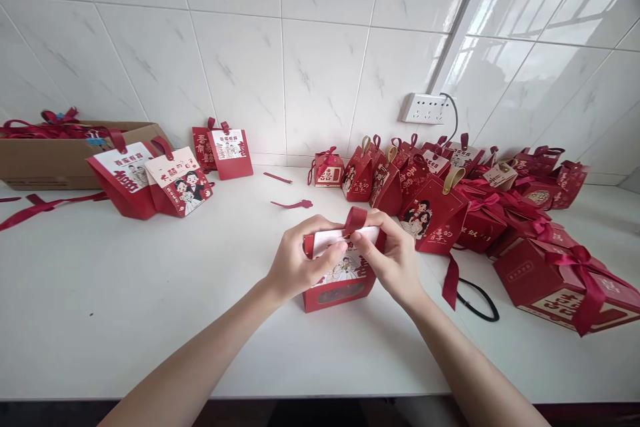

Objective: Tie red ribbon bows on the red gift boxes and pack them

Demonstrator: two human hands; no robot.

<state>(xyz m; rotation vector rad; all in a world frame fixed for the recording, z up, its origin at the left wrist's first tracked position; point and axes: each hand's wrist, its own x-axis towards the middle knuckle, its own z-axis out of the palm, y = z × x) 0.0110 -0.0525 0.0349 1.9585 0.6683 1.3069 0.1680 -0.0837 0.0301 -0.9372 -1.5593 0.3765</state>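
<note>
A small red gift box with a cartoon couple on its white flap stands on the white counter in front of me. My left hand is closed on the box's top left edge, thumb pressed on the flap. My right hand pinches the red ribbon handle at the top of the box, fingers closed around it.
Many finished red gift boxes crowd the right side, some tied with ribbon bows. Three more boxes stand at the left by a cardboard carton of ribbons. Loose ribbon pieces and a black hair band lie on the counter.
</note>
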